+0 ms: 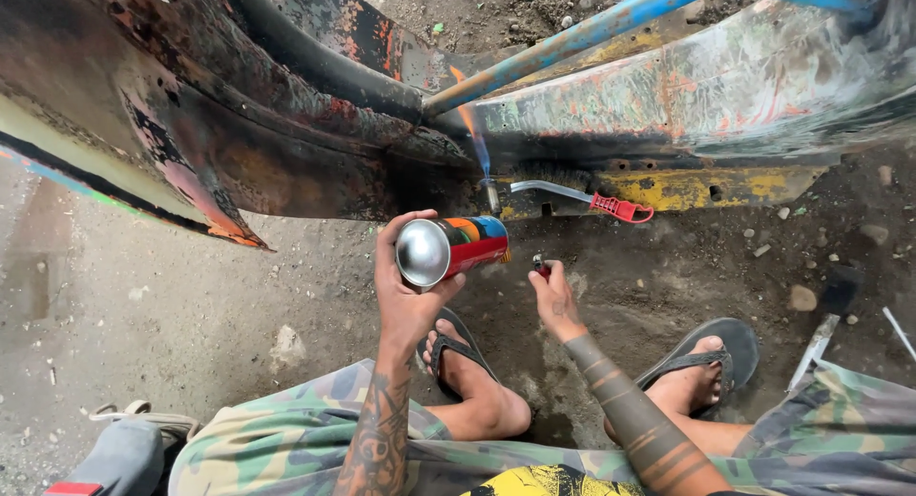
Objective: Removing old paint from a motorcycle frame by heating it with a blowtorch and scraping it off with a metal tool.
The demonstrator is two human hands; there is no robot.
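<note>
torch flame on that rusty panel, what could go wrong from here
The flame burns just ahead of the left hand gripping the gas can, so a slip could burn fingers. The red-handled wire brush lies close to the heated spot; its plastic handle might melt. Sandalled feet are bare to hot flakes.

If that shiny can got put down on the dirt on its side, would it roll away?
Probably a little. The can is a smooth round cylinder, so it could roll. But the ground looks rough and gritty, which would likely stop it soon. Its polished metal end looks slippery, though the left hand wraps it firmly.
</note>
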